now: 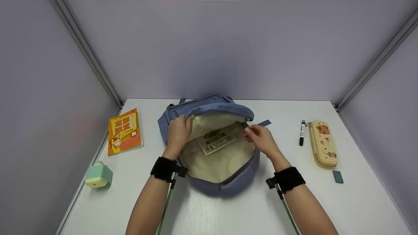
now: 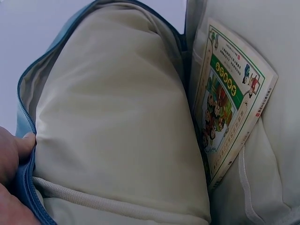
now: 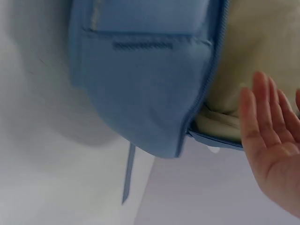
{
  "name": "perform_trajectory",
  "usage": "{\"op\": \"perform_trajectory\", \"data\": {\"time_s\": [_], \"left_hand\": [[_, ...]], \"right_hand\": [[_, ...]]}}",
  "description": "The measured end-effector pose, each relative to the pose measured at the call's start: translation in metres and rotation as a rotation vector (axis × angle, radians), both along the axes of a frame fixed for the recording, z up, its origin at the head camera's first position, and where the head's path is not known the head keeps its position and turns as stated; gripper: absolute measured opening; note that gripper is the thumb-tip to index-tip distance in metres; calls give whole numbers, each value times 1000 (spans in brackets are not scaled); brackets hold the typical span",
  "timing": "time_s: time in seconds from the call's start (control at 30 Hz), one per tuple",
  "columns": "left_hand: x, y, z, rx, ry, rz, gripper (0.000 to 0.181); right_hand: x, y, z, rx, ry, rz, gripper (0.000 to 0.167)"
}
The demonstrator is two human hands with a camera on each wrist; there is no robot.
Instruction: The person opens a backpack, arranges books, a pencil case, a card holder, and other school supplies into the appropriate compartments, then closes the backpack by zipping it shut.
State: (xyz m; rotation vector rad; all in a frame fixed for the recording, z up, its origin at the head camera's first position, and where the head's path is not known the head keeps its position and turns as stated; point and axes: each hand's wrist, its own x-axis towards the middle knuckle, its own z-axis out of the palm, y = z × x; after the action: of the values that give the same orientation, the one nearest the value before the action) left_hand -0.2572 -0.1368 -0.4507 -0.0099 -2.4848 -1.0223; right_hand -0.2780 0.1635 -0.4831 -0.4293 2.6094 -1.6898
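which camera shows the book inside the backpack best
The left wrist view: the book appears largest there, its green-banded cover clear. The head view shows it smaller, lying inside the open backpack. The right wrist view shows none of it.

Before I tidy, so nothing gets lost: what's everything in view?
Backpack: 1, blue, open, table's middle
Loose strap: 1, blue, backpack's right
Pale book: 1, cream, inside backpack
Orange book: 1, orange, table's left
Small box: 1, green-yellow, table's left front
Marker: 1, white-black, table's right
Pencil case: 1, yellow, beside marker
Small block: 1, teal, near pencil case
Table: 1, white, under backpack
Walls: 3, pale grey, back and sides
Corner poles: 2, grey, between walls
Wristbands: 2, black, on wrists
Cables: 2, green, from wristbands
Left hand: 1, bare, gripping backpack's edge
Right hand: 1, bare, opening's right edge
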Motion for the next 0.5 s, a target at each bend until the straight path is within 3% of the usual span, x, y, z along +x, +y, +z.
{"op": "perform_trajectory", "data": {"time_s": [0.07, 0.13, 0.27, 0.37, 0.5], "left_hand": [[0, 0, -1, -6, 0, -6, 43], [-1, 0, -2, -7, -6, -19, 42], [0, -1, -3, -9, -27, -72, 38], [1, -1, -5, -20, -37, -113, 36], [2, -3, -8, -29, -15, -151, 38]], "right_hand": [[-5, 0, 5, 0, 119, -92, 27], [-12, -1, 9, 9, 198, -130, 36], [-24, -2, 12, 57, 173, -43, 54], [-26, 0, 12, 114, 139, 2, 44], [-21, 3, 10, 182, 189, -7, 28]]}}
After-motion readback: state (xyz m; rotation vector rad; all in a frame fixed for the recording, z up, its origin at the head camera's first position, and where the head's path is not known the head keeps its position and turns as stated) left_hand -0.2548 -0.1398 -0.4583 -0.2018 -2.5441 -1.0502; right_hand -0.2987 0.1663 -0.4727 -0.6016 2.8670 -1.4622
